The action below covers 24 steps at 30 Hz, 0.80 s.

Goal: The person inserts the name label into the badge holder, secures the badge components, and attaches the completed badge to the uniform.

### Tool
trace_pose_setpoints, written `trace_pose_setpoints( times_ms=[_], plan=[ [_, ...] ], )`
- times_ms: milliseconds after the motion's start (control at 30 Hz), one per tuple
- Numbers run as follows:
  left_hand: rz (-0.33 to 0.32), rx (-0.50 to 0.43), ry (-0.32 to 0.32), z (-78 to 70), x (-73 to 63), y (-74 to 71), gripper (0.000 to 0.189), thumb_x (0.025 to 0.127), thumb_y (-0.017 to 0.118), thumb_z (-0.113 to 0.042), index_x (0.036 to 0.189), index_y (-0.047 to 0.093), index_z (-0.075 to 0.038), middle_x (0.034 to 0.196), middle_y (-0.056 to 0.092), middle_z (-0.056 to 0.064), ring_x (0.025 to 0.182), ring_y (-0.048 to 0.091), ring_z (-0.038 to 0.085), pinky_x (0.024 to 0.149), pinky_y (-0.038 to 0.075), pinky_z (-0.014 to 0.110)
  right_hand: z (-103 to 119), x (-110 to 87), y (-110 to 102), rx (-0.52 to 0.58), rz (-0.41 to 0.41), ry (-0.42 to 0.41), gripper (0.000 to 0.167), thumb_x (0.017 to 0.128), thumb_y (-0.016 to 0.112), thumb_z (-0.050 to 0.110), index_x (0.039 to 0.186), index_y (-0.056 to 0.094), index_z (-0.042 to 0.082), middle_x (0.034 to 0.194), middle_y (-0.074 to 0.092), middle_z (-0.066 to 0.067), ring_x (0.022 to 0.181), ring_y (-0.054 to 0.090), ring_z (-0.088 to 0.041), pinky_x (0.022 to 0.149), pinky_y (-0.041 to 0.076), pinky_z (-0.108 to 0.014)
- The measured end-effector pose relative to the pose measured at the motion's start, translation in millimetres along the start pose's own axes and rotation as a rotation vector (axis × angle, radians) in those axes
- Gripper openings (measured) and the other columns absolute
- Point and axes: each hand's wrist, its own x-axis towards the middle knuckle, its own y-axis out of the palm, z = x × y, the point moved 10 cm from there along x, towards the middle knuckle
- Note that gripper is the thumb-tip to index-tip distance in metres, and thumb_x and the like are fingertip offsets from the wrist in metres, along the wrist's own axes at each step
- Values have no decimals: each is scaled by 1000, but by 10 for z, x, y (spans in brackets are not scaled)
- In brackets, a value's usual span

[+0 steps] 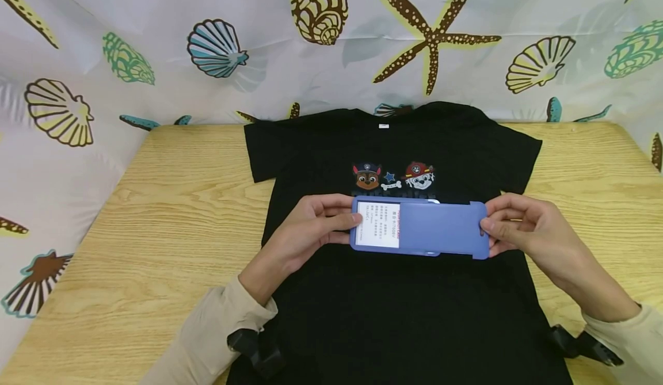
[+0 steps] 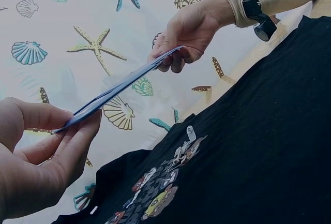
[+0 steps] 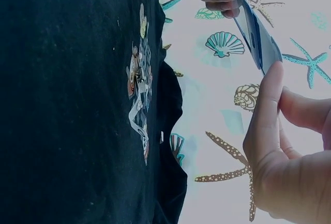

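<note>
Both hands hold a blue plastic card holder (image 1: 442,229) level above a black T-shirt (image 1: 393,310). It looks like two overlapping pieces, the right one slid partly out of the left. A white card (image 1: 377,224) with printed text shows in the left part. The left hand (image 1: 316,224) pinches the left end, thumb on top and fingers beneath. At the opposite end, the right hand (image 1: 528,224) pinches the notched edge between thumb and fingers. In the left wrist view the card holder (image 2: 119,89) appears edge-on, thin and tilted.
The T-shirt, with cartoon dog faces (image 1: 393,176) on its chest, lies spread on a wood-grain table (image 1: 155,247). A white cloth (image 1: 279,45) printed with shells and starfish hangs behind the table. Each sleeve carries a black wrist camera (image 1: 256,350).
</note>
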Motion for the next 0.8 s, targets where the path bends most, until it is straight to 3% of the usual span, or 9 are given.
trace_pose_setpoints(
  times_ms=[800],
  plan=[
    [1, 2, -8, 6, 6, 16, 35, 92, 58, 4, 125, 53, 14, 106, 67, 13, 84, 65, 18, 75, 57, 30, -6, 4, 40, -1, 8, -11, 16, 93, 59, -4, 104, 62, 6, 86, 64, -5, 69, 65, -17, 62, 58, -30]
  ],
)
